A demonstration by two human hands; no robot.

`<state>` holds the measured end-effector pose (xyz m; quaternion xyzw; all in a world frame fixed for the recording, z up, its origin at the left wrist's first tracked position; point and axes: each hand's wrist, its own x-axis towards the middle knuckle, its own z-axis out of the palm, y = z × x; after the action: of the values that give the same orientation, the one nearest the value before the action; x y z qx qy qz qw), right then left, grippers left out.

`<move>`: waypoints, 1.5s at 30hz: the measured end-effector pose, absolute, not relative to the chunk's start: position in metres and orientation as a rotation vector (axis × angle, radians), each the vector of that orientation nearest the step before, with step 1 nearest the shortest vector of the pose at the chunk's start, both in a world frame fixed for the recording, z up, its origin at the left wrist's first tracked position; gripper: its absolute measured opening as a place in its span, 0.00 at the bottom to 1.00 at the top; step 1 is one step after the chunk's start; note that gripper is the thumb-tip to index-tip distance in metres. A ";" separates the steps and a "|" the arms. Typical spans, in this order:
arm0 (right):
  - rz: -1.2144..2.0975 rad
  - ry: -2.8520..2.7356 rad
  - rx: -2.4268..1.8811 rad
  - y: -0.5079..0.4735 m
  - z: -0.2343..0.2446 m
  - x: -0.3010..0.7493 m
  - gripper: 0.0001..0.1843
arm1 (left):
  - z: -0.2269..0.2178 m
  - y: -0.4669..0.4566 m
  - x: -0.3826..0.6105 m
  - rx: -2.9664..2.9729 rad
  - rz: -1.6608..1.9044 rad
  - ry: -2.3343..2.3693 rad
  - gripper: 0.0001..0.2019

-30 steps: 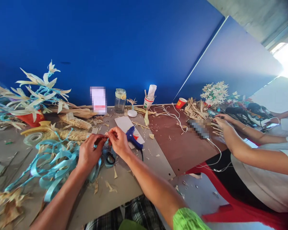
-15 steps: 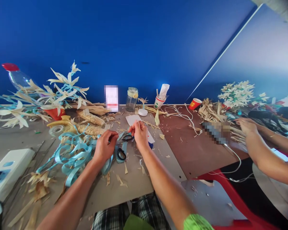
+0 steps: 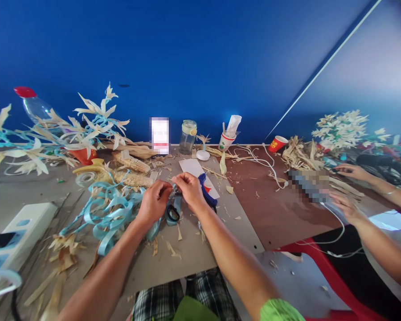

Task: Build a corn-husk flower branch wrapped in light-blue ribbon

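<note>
My left hand (image 3: 155,199) is closed, thumb and fingertips pinched together over the table. Close to it, on the right, my right hand (image 3: 190,191) is also pinched shut, fingertips almost meeting the left ones. Whatever lies between the fingertips is too small to make out. Under the hands sits a black loop-shaped handle (image 3: 173,214) beside light blue ribbon. More curled light blue ribbon (image 3: 102,216) is heaped left of my left hand. A blue tool (image 3: 210,197) with a red part lies just right of my right hand, on a white sheet (image 3: 191,166).
Corn cobs (image 3: 133,164), a tape roll (image 3: 85,179) and husk flowers (image 3: 96,109) stand back left. A glass jar (image 3: 187,138), a cup with tissue (image 3: 226,140) and a red cup (image 3: 278,143) line the wall. A power strip (image 3: 23,227) lies left; a co-worker's hands (image 3: 349,207) are at right.
My right hand has shifted slightly left and down, uncovering the blue tool. Both hands' fingertips are closer together. The view has turned a little left; the co-worker's hands have moved apart.
</note>
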<state>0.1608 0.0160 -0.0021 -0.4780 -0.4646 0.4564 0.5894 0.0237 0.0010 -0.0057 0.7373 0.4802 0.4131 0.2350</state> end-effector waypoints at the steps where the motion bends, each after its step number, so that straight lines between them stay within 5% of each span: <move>1: 1.069 -1.016 -1.099 0.018 -0.002 0.164 0.14 | -0.006 0.001 0.023 2.016 1.130 1.322 0.08; 8: 0.933 -0.855 -1.204 0.030 -0.009 0.184 0.25 | -0.012 0.005 0.021 1.868 1.136 1.398 0.09; 15: 0.433 -1.391 -1.225 0.018 -0.004 0.173 0.08 | -0.011 0.005 0.018 1.704 1.257 1.357 0.17; 23: 0.468 -1.230 -1.268 0.019 -0.006 0.181 0.16 | -0.005 0.007 0.017 1.515 1.411 1.310 0.24; 32: 0.920 -1.306 -1.117 0.012 -0.002 0.164 0.15 | -0.009 0.005 0.022 1.476 1.222 1.156 0.15; 45: 0.881 -1.349 -1.177 0.012 -0.004 0.162 0.14 | -0.017 0.005 0.024 1.586 1.080 1.199 0.10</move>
<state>0.1622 0.0124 -0.0037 -0.4957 -0.5682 0.3710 0.5420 0.0240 0.0048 -0.0173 0.6343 0.4795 0.4320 0.4256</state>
